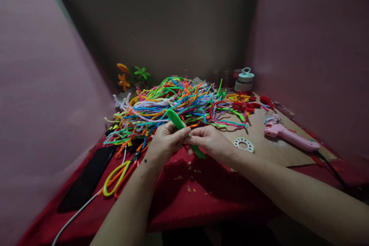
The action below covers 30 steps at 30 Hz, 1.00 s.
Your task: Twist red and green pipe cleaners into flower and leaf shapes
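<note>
Both hands meet over the front of the table, closed on a green pipe-cleaner piece (175, 119) that looks like a folded leaf. My left hand (168, 137) pinches it near its middle between thumb and fingers. From the other side, my right hand (206, 140) has its thumb and fingertips pressed together on the same piece. The leaf's rounded end sticks out up and to the left, while its lower end shows beneath my right fingers. Its middle is hidden by my fingertips. Just beyond my hands lies a large heap of coloured pipe cleaners (161, 103).
Scissors with yellow and orange handles (118, 177) and a black phone (88, 178) lie at left. A pink glue gun (291, 137) and a white tape roll (243, 145) rest on brown cardboard (265, 153). Behind are a mint-lidded jar (244, 80) and pipe-cleaner flowers (123, 82).
</note>
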Available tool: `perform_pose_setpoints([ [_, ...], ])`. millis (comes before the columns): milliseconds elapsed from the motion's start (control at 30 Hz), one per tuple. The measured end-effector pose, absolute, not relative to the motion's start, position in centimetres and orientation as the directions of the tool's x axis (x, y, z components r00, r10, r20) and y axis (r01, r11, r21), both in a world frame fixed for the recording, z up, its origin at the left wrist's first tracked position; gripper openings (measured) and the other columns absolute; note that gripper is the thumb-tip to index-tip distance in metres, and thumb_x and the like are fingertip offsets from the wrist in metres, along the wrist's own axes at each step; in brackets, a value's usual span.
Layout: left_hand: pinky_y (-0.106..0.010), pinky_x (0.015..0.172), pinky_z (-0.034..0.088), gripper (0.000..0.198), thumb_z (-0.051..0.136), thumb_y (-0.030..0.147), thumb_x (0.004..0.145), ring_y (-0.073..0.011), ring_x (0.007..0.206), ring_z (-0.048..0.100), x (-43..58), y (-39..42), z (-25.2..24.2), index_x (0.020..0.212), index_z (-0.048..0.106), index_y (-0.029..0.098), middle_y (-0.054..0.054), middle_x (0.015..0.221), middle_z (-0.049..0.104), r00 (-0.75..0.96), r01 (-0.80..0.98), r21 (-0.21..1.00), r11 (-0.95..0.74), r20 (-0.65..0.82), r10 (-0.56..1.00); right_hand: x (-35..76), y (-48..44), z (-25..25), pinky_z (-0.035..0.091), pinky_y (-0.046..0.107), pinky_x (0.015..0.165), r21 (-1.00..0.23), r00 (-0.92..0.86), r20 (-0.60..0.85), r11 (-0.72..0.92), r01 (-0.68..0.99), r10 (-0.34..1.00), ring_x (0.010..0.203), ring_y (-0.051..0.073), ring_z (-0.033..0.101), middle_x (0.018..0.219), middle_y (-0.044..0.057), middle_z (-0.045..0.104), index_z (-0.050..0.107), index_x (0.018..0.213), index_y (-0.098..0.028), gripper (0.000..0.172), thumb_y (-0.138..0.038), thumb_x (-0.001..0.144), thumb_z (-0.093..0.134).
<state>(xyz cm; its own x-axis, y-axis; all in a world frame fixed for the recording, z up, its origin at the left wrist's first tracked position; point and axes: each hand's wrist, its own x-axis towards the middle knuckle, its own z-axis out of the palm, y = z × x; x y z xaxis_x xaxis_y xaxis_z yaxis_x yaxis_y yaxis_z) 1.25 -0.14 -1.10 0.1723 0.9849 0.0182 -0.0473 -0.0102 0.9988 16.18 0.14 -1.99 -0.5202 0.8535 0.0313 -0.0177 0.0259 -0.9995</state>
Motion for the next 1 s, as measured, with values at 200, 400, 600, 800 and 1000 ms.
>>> perform_pose_setpoints([
  [200,-0.019,0.035,0.016,0.034,0.063,0.034,0.071,-0.0031,0.034,0.022,1.6,-0.3,-0.4,0.055,0.039,0.017,0.008,0.039,0.032,0.079,-0.01,1.0,0.007,-0.006,0.997,15.9,-0.2,-1.6,0.024,0.021,0.04,-1.0,-0.467,0.002,0.009,0.012,0.884,0.036,0.005,0.032,0.043,-0.002,0.05,0.056,0.051,-0.013,0.022,-0.024,0.07,0.054],
  [400,-0.017,0.037,0.022,0.027,0.064,0.031,0.07,-0.0035,0.038,0.027,1.1,0.2,-0.7,0.059,0.045,0.016,0.008,0.044,0.036,-0.1,0.122,0.977,-0.177,0.189,0.977,15.8,-0.5,-1.9,0.023,0.021,0.039,-0.998,-0.461,-0.045,-0.064,-0.025,0.886,0.035,0.005,0.032,0.041,-0.002,0.051,0.056,0.052,-0.013,0.018,-0.021,0.068,0.055],
  [600,-0.017,0.037,0.024,0.025,0.061,0.033,0.071,-0.0044,0.038,0.029,0.9,0.5,-0.9,0.06,0.045,0.017,0.008,0.044,0.035,-0.122,0.174,0.964,-0.201,0.224,0.967,15.7,-0.5,-2.2,0.024,0.021,0.04,-0.996,-0.468,-0.049,-0.079,-0.045,0.882,0.036,0.005,0.035,0.041,-0.002,0.052,0.055,0.051,-0.013,0.018,-0.021,0.067,0.056],
  [800,-0.018,0.042,0.028,0.021,0.061,0.031,0.07,-0.006,0.044,0.034,0.1,1.0,-1.1,0.059,0.05,0.016,0.006,0.048,0.04,-0.149,0.454,0.849,-0.27,0.371,0.917,15.6,-0.4,-2.4,0.024,0.02,0.04,-0.995,-0.478,-0.05,-0.086,-0.053,0.877,0.034,0.005,0.037,0.038,-0.002,0.052,0.057,0.053,-0.013,0.015,-0.022,0.065,0.057],
  [1000,-0.019,0.043,0.028,0.025,0.061,0.036,0.071,-0.0069,0.047,0.035,-0.1,0.8,-1.4,0.057,0.054,0.016,0.005,0.048,0.041,-0.202,0.538,0.789,-0.297,0.462,0.863,15.5,-0.2,-2.6,0.026,0.021,0.041,-0.992,-0.48,-0.055,-0.103,-0.074,0.875,0.036,0.006,0.039,0.04,-0.001,0.053,0.056,0.052,-0.013,0.017,-0.025,0.064,0.059],
])
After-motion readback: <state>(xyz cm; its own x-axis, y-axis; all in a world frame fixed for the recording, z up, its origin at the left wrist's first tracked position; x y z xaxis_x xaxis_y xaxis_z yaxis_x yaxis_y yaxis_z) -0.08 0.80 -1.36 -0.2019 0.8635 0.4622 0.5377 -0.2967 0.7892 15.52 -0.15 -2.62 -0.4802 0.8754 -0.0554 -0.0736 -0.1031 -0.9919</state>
